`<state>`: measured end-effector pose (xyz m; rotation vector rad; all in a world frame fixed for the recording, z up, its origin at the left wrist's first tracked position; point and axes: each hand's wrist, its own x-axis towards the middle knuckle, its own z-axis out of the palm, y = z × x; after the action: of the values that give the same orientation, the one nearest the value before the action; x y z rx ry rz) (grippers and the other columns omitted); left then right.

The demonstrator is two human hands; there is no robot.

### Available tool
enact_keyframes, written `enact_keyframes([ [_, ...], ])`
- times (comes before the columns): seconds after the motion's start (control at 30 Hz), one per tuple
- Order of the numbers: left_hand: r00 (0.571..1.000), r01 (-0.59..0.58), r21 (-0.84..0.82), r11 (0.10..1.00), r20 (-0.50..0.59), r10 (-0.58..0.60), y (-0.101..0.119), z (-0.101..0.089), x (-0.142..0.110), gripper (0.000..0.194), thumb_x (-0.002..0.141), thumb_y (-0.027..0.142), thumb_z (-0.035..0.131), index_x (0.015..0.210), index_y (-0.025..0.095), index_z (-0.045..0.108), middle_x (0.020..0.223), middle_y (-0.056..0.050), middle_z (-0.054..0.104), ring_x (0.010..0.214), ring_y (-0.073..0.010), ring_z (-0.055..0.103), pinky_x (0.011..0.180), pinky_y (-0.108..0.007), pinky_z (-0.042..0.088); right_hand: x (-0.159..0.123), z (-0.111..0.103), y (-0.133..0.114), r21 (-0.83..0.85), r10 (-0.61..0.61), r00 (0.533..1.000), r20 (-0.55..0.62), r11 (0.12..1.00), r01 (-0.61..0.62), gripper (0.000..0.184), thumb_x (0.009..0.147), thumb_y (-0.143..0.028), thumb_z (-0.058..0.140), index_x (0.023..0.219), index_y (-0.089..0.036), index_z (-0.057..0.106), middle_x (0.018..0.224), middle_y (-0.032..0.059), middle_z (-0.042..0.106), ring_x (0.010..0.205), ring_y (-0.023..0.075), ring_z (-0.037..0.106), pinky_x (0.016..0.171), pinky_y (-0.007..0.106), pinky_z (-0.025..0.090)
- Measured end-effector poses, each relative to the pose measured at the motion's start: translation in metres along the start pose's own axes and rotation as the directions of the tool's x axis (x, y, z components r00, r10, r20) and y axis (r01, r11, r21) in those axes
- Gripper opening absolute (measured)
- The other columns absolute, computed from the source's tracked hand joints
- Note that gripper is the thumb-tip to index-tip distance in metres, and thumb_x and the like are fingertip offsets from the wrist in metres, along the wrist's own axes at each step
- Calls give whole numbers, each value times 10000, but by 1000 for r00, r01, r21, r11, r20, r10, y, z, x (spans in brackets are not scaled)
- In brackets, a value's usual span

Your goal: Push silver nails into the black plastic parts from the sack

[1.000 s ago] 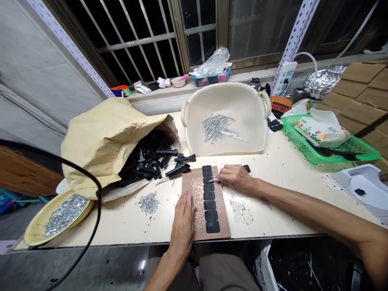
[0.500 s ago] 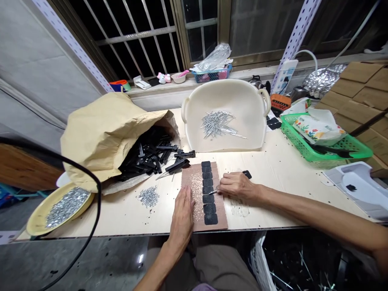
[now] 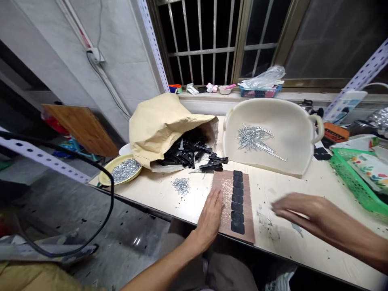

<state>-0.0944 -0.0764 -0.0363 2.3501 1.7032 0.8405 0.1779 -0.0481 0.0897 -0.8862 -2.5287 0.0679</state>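
Observation:
My left hand [image 3: 211, 214] lies flat on the left part of a thin brown wooden board [image 3: 249, 202], fingers stretched out. On the board stands a column of several black rounded pads [image 3: 238, 207], beside a patch of pale specks. To the right of the board, my right hand [image 3: 306, 210] is over the tabletop, its fingers smeared by motion; whether they hold anything is unclear. A small heap of tiny metal pieces [image 3: 181, 186] lies left of the board. Behind it, black plastic parts [image 3: 189, 152] spill from a paper sack [image 3: 157, 125].
A cream basin [image 3: 291, 137] with thin metal pins [image 3: 254, 138] stands at the back. A yellow bowl [image 3: 104, 178] of small metal pieces sits at the left table edge. At right is a green basket [image 3: 345, 178]. A black cable [image 3: 112, 194] loops across the left foreground.
The view has turned left. My right hand, earlier at the pads with a thin metal tool, has moved right, off the board. My left hand has stayed on the board.

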Motion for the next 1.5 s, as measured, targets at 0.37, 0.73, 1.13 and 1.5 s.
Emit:
enact_keyframes([
  [0.37, 992, 52, -126, 991, -108, -66, -15, -36, -5, 375, 912, 153, 359, 1266, 197, 474, 1356, -140, 433, 1283, -266, 368, 965, -529, 442, 217, 158, 47, -316, 191, 974, 121, 938, -144, 206, 877, -299, 525, 1040, -256, 644, 909, 69, 680, 866, 209, 571, 727, 310, 364],
  [0.73, 982, 145, 130, 981, -139, -127, -102, -109, -15, 231, 893, 236, 461, 996, 216, 666, 914, -75, 592, 903, -215, 478, 760, -359, 473, 219, 152, 55, -244, 125, 992, 18, 963, -116, 334, 944, -309, 339, 1218, -273, 526, 986, 70, 544, 697, 137, 505, 527, 229, 292],
  [1.13, 991, -75, 368, 927, 132, 28, -108, -87, 18, 187, 878, 249, 488, 825, 211, 663, 808, -76, 545, 815, -226, 406, 653, -339, 324, 156, 107, -15, -297, -28, 997, 68, 954, 47, 276, 936, -384, 386, 1082, -291, 600, 926, 29, 600, 682, 126, 518, 473, 239, 245],
  [1.5, 990, 29, 90, 995, 136, -41, -101, -87, 37, 128, 847, 200, 519, 767, 143, 602, 813, -87, 586, 847, -224, 492, 719, -357, 380, 123, 120, -44, -16, 116, 993, 14, 993, -116, 204, 928, -309, 430, 1040, -241, 587, 1022, 34, 611, 811, 145, 583, 624, 239, 411],
])
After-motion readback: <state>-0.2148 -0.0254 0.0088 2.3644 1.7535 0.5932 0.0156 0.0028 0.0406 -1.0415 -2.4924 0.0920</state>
